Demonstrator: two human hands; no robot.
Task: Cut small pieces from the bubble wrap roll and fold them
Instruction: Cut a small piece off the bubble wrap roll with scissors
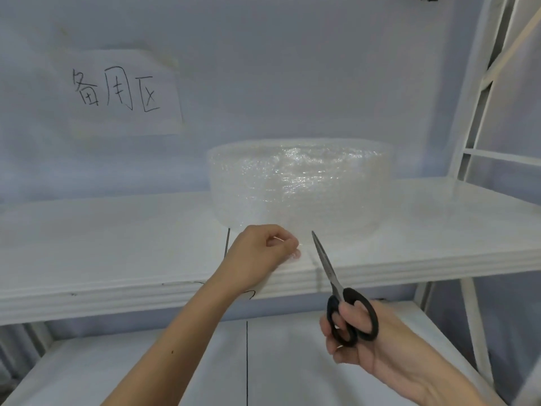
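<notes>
A wide roll of clear bubble wrap (298, 183) lies on the upper white shelf (117, 253). My left hand (260, 256) pinches the loose end of the wrap just in front of the roll's base, fingers curled on the thin clear sheet. My right hand (360, 332) grips black-handled scissors (336, 285) below and to the right. Their blades are together and point up-left, the tip close to the roll's lower edge and right of my left fingers.
A paper sign with handwritten characters (117, 90) is taped to the back wall. White shelf frame bars (480, 112) rise at the right. A lower white shelf (146, 370) lies beneath my arms.
</notes>
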